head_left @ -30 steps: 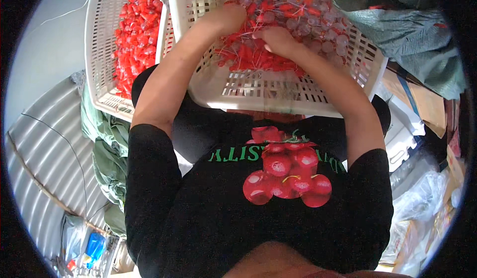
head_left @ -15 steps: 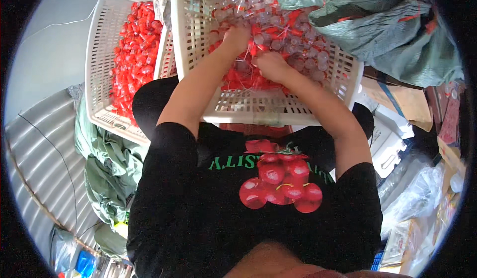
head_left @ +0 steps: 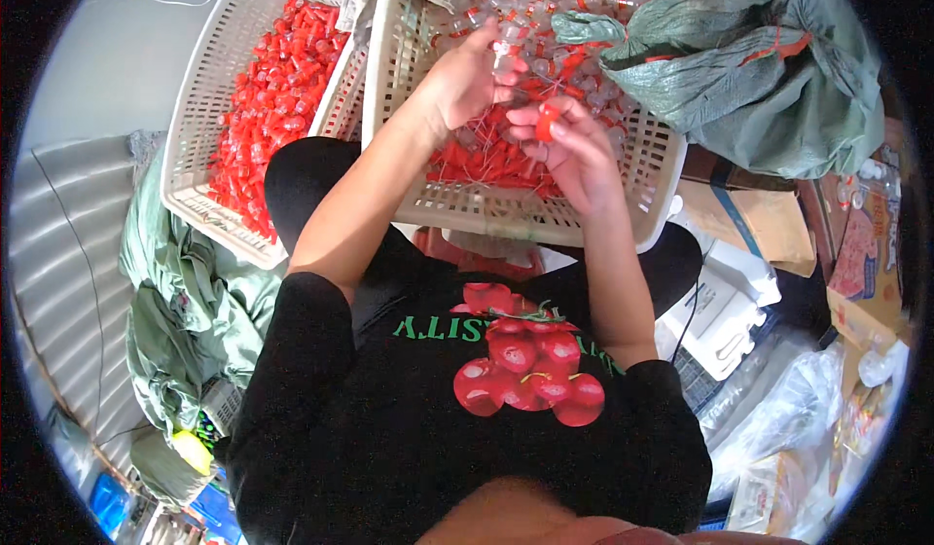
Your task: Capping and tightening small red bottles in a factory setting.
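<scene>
The right hand [head_left: 574,151] pinches a small red cap [head_left: 545,122] between thumb and fingertips, just right of the frame's centre top. The left hand [head_left: 472,78] is closed on a small clear piece [head_left: 504,47] with thin wires hanging from it; the fingers curl round it, though exactly how many pieces they hold is too small to tell. The two hands are close together, nearly touching, raised just above the load of the basket [head_left: 642,180].

That white lattice basket sits on the person's lap and holds a heap of mixed red and clear parts [head_left: 486,156] with fine wire legs tangled among them. To the upper left of the frame a second white basket [head_left: 195,156] lies alongside, touching the first, filled with red caps only [head_left: 268,107].

Judging by the grips, the cap is being brought to the clear piece. To do it well, the cap's open end should face the piece squarely, the wires should be kept clear of the joint, and the hands should stay over the basket so a dropped part falls back in.

A green sack [head_left: 759,78] lies at the upper right, cardboard boxes [head_left: 769,224] below it.
</scene>
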